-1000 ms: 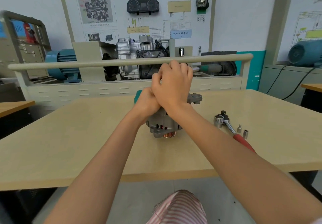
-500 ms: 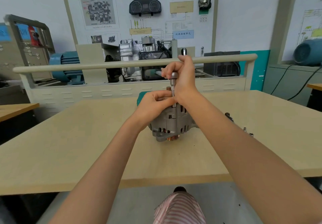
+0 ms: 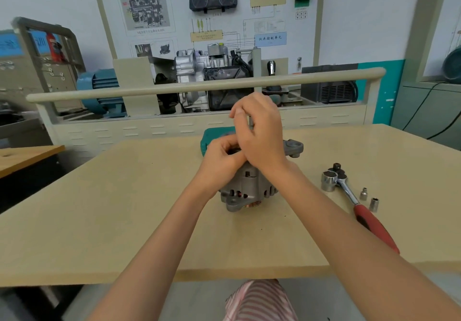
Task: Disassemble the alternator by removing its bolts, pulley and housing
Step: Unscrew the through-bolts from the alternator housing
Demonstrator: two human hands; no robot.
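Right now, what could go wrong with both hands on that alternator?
1. The grey cast-metal alternator stands unclamped on the beige wooden table; it may tip.
2. The right hand pinches a thin metal shaft; it could slip.
3. Two small silver sockets lie loose; a knock could roll them.

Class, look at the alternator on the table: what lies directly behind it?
A teal object shows behind the alternator. Both hands cover most of it: the left hand and the right hand, which grips a thin metal tool.
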